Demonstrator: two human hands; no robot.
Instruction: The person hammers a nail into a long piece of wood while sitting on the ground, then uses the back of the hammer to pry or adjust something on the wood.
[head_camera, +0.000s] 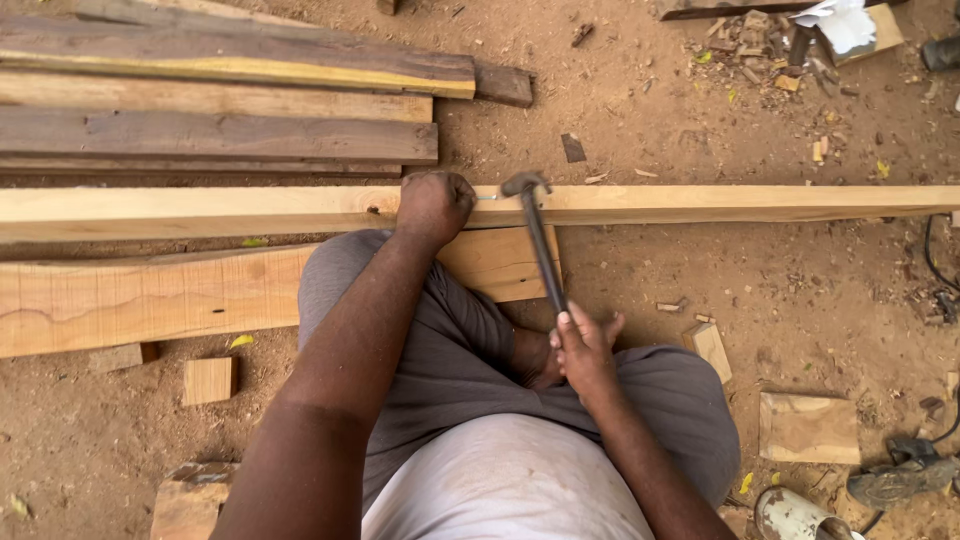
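While the left hand (433, 205) rests as a closed fist on a long pale plank (720, 203), pinching what looks like a small nail (487, 197) at its edge, the right hand (583, 350) wraps its fingers tight around the handle of a claw hammer (540, 240). That hammer stands nearly upright in the view, its dark metal head touching the plank just beside the fist, at about 3 o'clock from it. Running straight across the scene from 9 o'clock to 3 o'clock, the plank lies over a wider reddish-grained board (150, 298), which passes under the person's grey-clad knee (440, 340). Weathered dark planks (220, 110) are stacked at 11 o'clock on the bare dirt ground (650, 120). Small wood offcuts lie about: one square block (209, 380) at 8 o'clock, a flat piece (809, 428) at 4 o'clock and a smaller scrap (710, 348) near the right hand. Chips and litter (770, 50) gather at 1 o'clock, and a worn dark shoe (900, 478) sits at 4 o'clock by the frame's edge.
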